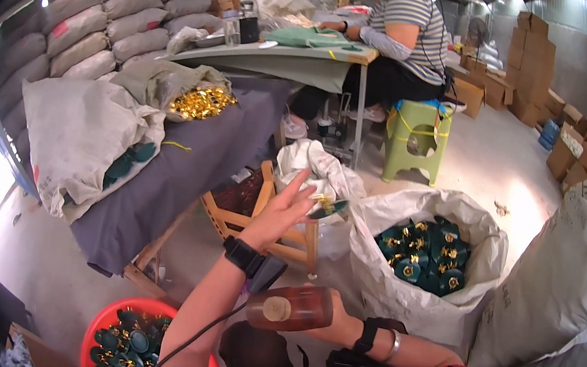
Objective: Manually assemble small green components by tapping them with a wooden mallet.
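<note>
My left hand (281,210) reaches forward with its fingers spread. Just beyond its fingertips is a small dark-green piece with a gold centre (329,208), blurred and seemingly in the air, apart from the hand. To the right, an open white woven sack (419,312) contains many similar green-and-gold pieces (425,251). My right hand (338,316) is close to my body, closed on a reddish-brown block (306,308) with a pale round spot, like a mallet head; its fingers are mostly hidden behind it. More green-and-gold pieces (129,340) fill a red basin (91,339) at lower left.
A cloth-covered table (183,168) at left bears a sack (83,131) and gold pieces (203,102). A wooden frame (301,239) stands ahead. Beyond it, a person (414,20) sits on a green stool (417,144) by another table. A full sack (558,273) stands right.
</note>
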`<action>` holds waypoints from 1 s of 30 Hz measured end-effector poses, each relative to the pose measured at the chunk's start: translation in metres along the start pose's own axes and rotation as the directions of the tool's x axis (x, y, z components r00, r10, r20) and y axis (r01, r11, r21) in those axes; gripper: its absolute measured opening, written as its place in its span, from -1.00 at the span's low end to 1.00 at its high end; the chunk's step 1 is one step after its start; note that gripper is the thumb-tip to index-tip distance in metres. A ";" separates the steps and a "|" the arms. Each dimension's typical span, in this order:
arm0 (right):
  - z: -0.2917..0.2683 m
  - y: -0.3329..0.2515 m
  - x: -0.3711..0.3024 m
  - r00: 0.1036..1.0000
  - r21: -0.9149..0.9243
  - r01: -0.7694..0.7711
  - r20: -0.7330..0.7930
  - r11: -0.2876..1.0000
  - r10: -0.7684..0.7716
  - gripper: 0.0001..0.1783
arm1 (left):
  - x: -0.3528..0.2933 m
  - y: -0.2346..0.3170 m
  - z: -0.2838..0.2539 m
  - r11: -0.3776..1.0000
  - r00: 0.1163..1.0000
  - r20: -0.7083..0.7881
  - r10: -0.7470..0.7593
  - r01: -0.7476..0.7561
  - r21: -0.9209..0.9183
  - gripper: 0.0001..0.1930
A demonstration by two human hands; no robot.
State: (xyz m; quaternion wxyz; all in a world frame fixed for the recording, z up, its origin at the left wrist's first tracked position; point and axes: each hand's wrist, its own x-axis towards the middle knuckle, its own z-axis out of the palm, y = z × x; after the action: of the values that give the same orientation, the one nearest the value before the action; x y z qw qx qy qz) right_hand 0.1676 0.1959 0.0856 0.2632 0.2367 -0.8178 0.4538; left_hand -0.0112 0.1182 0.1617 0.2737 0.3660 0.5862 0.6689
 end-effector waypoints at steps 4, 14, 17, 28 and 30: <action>0.001 -0.002 -0.008 0.999 0.047 -0.049 0.012 0.998 0.049 -0.70 | -0.013 -0.015 -0.003 0.990 0.992 -0.060 0.110 -0.104 0.097 -0.36; -0.002 0.002 -0.015 0.984 0.198 -0.167 -0.023 0.966 0.175 -0.70 | -0.390 -0.210 -0.119 0.310 0.368 -0.915 0.168 0.861 0.403 -0.73; -0.007 -0.001 0.007 0.972 0.267 -0.224 -0.013 0.937 0.236 -0.61 | -0.457 -0.221 -0.076 0.106 0.317 -0.938 -0.141 0.947 0.304 -0.56; 0.013 0.037 0.016 0.839 0.319 -0.528 0.054 0.787 0.541 -0.46 | -0.456 -0.226 -0.074 0.324 0.093 -0.993 0.077 0.939 0.113 -0.74; 0.016 0.037 0.014 0.883 0.223 -0.461 0.015 0.859 0.470 -0.69 | -0.447 -0.219 -0.084 0.373 0.084 -0.980 0.181 0.916 0.147 -0.69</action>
State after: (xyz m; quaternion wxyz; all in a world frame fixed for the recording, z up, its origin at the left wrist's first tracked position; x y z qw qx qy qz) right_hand 0.1306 0.1981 0.0645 0.1343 0.0509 -0.7898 0.5963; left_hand 0.1667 -0.2508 -0.1331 -0.1467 -0.2502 0.9249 0.2458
